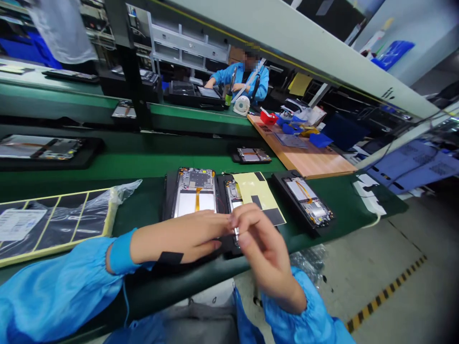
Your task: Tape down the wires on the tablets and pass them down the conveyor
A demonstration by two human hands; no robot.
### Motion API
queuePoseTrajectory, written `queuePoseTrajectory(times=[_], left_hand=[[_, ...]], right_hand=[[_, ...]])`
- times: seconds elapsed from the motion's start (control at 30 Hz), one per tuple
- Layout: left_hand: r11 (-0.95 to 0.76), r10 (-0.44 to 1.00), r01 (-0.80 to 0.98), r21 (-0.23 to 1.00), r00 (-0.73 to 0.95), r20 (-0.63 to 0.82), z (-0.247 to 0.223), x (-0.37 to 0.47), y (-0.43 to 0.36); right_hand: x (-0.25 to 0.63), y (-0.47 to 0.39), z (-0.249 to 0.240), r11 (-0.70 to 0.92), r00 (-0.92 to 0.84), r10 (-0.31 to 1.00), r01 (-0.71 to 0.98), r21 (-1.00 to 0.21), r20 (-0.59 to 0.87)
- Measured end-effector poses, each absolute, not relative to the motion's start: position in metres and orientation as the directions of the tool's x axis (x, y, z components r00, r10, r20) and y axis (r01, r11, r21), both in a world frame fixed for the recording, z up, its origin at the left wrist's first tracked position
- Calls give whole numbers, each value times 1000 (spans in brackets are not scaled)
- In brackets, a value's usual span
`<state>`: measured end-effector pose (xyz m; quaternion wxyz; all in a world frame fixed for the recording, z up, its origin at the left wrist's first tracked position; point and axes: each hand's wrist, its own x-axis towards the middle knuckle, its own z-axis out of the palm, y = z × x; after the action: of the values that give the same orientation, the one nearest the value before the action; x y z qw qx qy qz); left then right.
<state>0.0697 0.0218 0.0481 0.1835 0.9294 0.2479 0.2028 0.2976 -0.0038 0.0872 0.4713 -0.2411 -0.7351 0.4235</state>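
Note:
My left hand [179,234] lies stretched out, palm down, over the lower part of an opened tablet [196,191] with a circuit board, an orange ribbon cable and a silver battery. A black patch [170,258] is on the side of that hand. My right hand [267,248] is closed in a pinch at the left fingertips; whatever is between its fingers is too small to make out. Just behind the right hand, a yellow backing sheet [258,188] with black pieces rests across a second opened tablet [231,190], partly covered by the hands.
Another opened tablet [308,200] sits on a black tray to the right. On the left lies a plastic-wrapped stack of black sheets [68,220]. Further devices [253,155] stand on the green line. A co-worker [238,79] in blue sits across, near a wooden board [304,155].

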Motion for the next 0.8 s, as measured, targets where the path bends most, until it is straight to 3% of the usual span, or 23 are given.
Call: queuePoseTrajectory(times=[0.1,0.17,0.27,0.4,0.57,0.8], left_hand=[[-835,538,450,317,787,302,42,49,48],[-844,532,469,261,793,296,32,41,71],[-880,456,388,272,851,261,19,49,104],[-909,308,226,350,930,199,19,71,135],[-862,230,120,492,958,169,25,67,166],[-724,219,63,686,965,143,16,62,195]], right_hand=[[321,8,81,445,-193,879,1,-895,437],[334,18,77,388,-150,913,36,-921,378],[343,28,69,301,-161,944,71,-951,287],[343,32,55,212,-170,965,57,-976,200],[341,38,45,100,-205,974,20,-995,93],[324,65,41,-344,-499,819,-30,-939,-284]])
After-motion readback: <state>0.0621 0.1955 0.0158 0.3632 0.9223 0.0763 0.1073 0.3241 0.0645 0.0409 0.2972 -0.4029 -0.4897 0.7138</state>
